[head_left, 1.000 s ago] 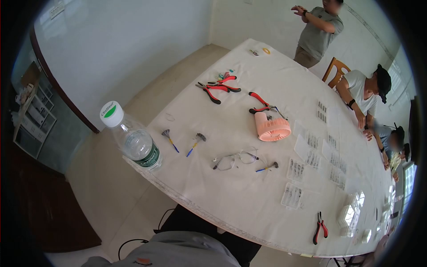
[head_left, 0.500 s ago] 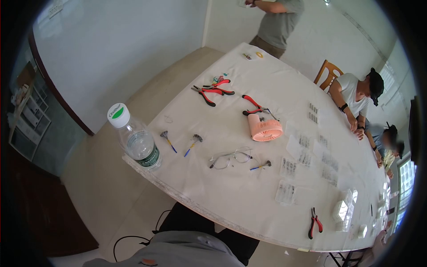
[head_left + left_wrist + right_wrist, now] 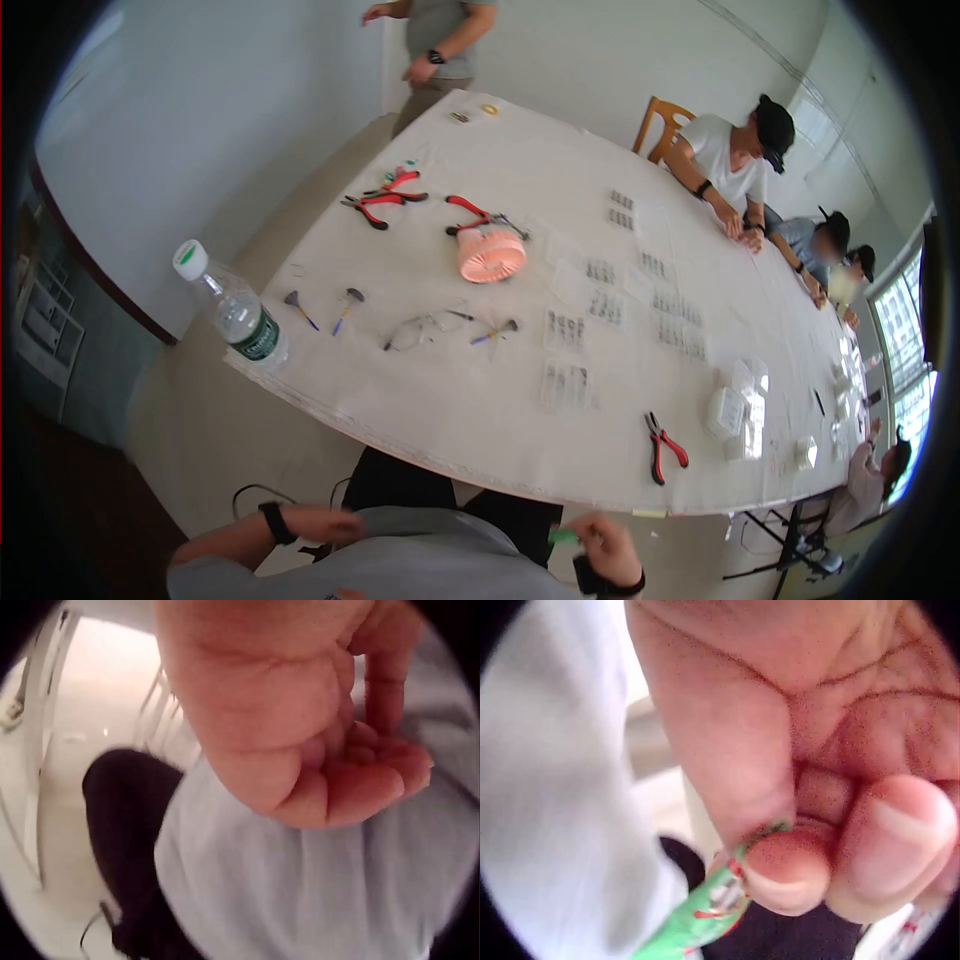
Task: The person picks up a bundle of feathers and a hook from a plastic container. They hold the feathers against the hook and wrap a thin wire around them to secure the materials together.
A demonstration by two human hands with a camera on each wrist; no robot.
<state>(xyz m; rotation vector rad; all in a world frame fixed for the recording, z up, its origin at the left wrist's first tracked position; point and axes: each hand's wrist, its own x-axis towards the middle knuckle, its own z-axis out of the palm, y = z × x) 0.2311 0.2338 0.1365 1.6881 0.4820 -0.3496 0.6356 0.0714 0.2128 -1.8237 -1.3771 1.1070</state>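
Observation:
At the person's lap, in front of the grey shirt [image 3: 247,877], the left hand [image 3: 330,524] hangs with loosely curled fingers and nothing visible in them. Its thumb and fingers [image 3: 360,787] show close to the shirt in the left wrist view. On the other side of the body, the right hand [image 3: 607,552] pinches a small green wrapper [image 3: 694,919] with red and white print between thumb and finger. One end of that green wrapper is hidden in the grip; the other sticks out toward the shirt.
Before me stands a white-covered table [image 3: 400,400]. It bears a water bottle [image 3: 240,315], red-handled pliers [image 3: 662,448], brushes [image 3: 495,332], glasses [image 3: 430,328], a pink fan [image 3: 490,255], trays of small strips [image 3: 565,330] and clear boxes [image 3: 740,410]. Other people [image 3: 730,160] sit along the far side.
Both hands have come into view at the lap, the right one with the green wrapper. The head view has swung right, and the standing person has moved left along the far wall.

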